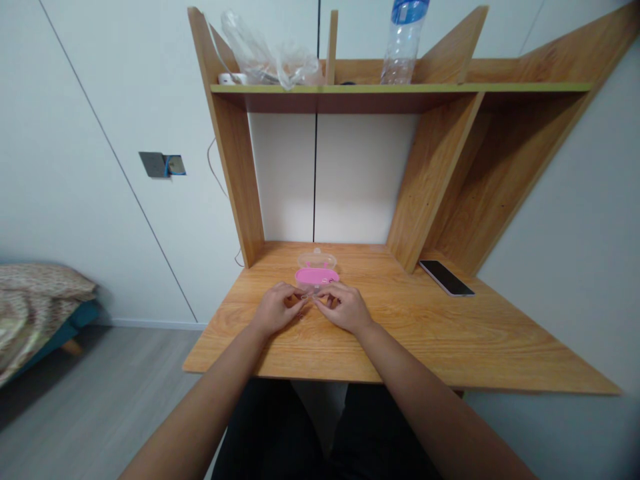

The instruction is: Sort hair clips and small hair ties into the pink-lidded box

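Note:
My left hand and my right hand rest on the wooden desk, fingertips meeting in a pinch just in front of a small pink box whose clear lid stands open behind it. Both hands have curled fingers closed on something tiny between them, too small to name. The pink box sits upright on the desk, touching or nearly touching my fingertips.
A dark phone lies flat at the desk's right rear. On the upper shelf stand a plastic water bottle and a crumpled clear bag. A bed stands at far left, a wall socket beside the desk.

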The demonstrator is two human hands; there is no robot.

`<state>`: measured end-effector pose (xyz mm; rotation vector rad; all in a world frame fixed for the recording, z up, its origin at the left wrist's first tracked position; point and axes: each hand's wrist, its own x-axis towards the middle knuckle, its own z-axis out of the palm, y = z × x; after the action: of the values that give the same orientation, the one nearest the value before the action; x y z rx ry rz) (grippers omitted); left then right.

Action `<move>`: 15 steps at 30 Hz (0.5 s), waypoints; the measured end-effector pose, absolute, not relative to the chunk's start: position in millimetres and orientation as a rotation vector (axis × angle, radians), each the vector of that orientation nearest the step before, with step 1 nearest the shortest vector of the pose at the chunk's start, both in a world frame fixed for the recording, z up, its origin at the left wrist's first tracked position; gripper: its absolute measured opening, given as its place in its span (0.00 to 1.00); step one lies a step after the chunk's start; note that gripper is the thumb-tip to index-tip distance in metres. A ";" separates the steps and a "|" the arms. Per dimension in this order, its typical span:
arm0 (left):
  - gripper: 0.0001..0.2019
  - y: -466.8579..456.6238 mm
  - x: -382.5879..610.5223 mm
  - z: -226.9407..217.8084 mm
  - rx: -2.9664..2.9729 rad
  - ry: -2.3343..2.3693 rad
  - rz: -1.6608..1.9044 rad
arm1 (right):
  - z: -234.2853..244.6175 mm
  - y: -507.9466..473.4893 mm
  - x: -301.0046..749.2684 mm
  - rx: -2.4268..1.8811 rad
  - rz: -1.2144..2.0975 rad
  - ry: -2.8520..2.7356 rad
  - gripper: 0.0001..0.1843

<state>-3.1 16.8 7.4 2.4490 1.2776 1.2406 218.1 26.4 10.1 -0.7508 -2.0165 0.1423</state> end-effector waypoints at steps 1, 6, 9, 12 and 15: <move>0.07 16.4 -3.0 7.7 2.455 1.274 1.239 | 10.7 25.6 218.0 -0.746 0.145 -2.018 0.04; 0.08 15.4 -2.7 7.9 2.482 1.257 1.224 | 11.5 23.2 217.7 -0.735 0.157 -2.024 0.08; 0.09 15.0 -2.3 7.4 2.495 1.245 1.215 | 9.9 24.5 217.0 -0.728 0.159 -2.028 0.09; 0.09 15.2 -2.1 7.0 2.503 1.232 1.208 | 8.2 26.8 215.7 -0.713 0.160 -2.033 0.09; 0.09 16.4 -2.5 6.7 2.506 1.225 1.200 | 7.1 29.0 214.4 -0.685 0.176 -2.067 0.09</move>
<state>-2.5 16.4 6.7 2.5056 1.2254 1.1998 214.4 29.0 7.1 -0.6854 -2.0670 0.1763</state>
